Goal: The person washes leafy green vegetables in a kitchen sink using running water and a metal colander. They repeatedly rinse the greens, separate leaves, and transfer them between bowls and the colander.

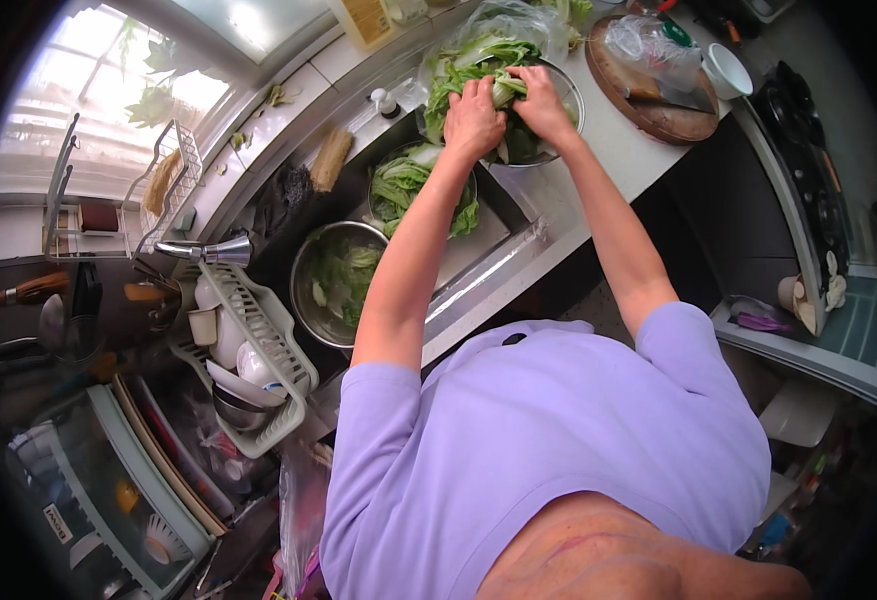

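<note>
My left hand (476, 126) and my right hand (542, 105) are close together on a bunch of leafy greens (510, 88), with fingers curled around the pale stalks. Beneath them a round metal bowl (575, 94) holds more leaves on the counter at the sink's edge. A clear plastic bag (525, 26) with leaves in it lies just behind. Left of my forearm, in the sink (472, 259), a second bowl holds cut greens (405, 180). Nearer to me, a metal pot (300, 281) contains leaves in water.
A round wooden chopping board (611, 82) carries a cleaver (682, 97) and a plastic bag, with a white bowl (729, 71) beside it. Left of the sink are the faucet (221, 251) and a dish rack (277, 337) with bowls. A stove (791, 127) stands at the right.
</note>
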The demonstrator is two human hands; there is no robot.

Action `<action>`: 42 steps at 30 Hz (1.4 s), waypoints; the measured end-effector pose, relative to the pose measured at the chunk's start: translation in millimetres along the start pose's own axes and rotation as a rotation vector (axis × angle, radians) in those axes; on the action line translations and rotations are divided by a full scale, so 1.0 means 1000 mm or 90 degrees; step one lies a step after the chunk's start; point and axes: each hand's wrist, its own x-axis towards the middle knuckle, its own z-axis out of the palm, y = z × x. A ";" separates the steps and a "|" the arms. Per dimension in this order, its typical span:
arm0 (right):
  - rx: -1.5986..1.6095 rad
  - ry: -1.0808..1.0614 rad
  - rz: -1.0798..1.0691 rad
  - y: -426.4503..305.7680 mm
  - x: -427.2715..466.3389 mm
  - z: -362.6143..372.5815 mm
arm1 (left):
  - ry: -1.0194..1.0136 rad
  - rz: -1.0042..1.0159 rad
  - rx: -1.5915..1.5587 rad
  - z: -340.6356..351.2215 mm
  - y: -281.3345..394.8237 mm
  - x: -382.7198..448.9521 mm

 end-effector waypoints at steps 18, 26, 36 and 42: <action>-0.207 -0.213 -0.102 0.011 0.014 -0.007 | 0.181 -0.016 -0.307 -0.050 0.011 -0.077; -0.292 -0.179 -0.171 -0.129 0.004 -0.063 | 0.304 -0.429 -0.568 -0.032 -0.108 -0.238; 0.337 -0.773 0.084 -0.194 -0.107 0.208 | 0.501 -0.943 -0.453 0.028 -0.284 -0.415; -0.081 -0.589 0.148 -0.119 -0.237 0.398 | 0.495 -0.879 -1.212 0.091 -0.342 -0.386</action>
